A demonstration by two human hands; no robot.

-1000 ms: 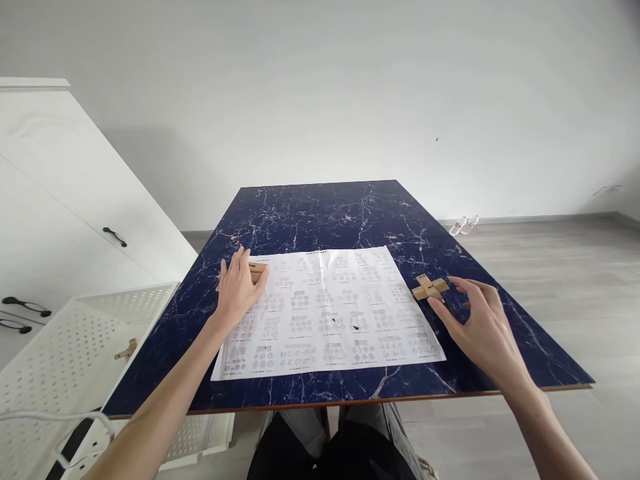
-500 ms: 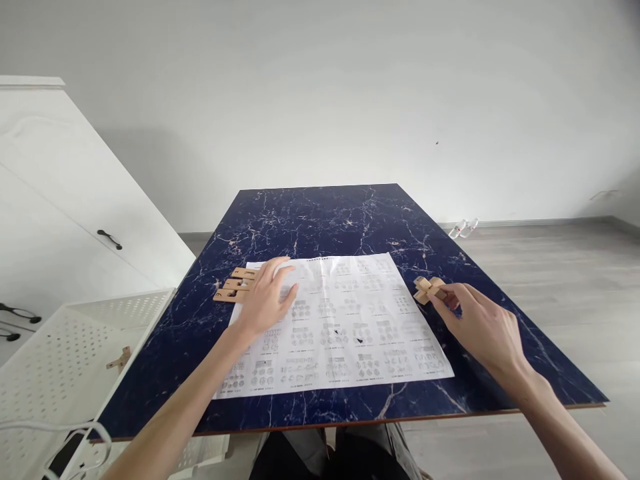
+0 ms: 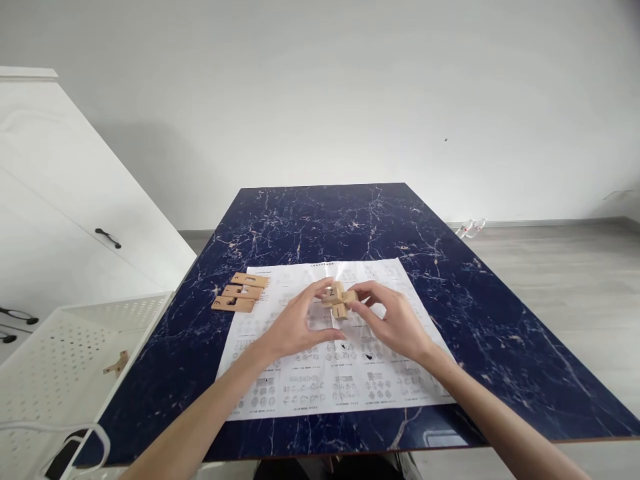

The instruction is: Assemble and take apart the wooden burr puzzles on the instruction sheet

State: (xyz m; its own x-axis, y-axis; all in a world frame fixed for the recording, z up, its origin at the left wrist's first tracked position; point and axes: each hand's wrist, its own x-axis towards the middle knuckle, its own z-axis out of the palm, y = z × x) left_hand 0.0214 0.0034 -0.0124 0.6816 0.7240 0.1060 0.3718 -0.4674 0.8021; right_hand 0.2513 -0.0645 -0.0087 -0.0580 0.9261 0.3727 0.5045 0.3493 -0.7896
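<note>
A small wooden interlocking-block puzzle (image 3: pixel 339 297) with dark numbers on its faces is above the middle of the printed sheet (image 3: pixel 305 400). My right hand (image 3: pixel 395 319) pinches its right arm between thumb and fingers. My left hand (image 3: pixel 299 321) curves round the left side, thumb and fingers wide apart. The left thumb stays clear of the wood; whether the left fingertips touch it I cannot tell. Left of the hands lie three flat, numbered wooden pieces with cut-outs (image 3: pixel 242 292), side by side at the sheet's left edge.
Rows of small printed diagrams fill the sheet, which has creases and a few small holes. It lies on a dark blue marbled table (image 3: pixel 320 220). To the left stand a white perforated basket (image 3: pixel 60 340) with a wooden piece (image 3: pixel 118 363) and a white cabinet (image 3: pixel 65 180).
My right hand has carried the wooden puzzle from the table's right side leftwards over the sheet. My left hand has moved right, away from the flat pieces, to the puzzle.
</note>
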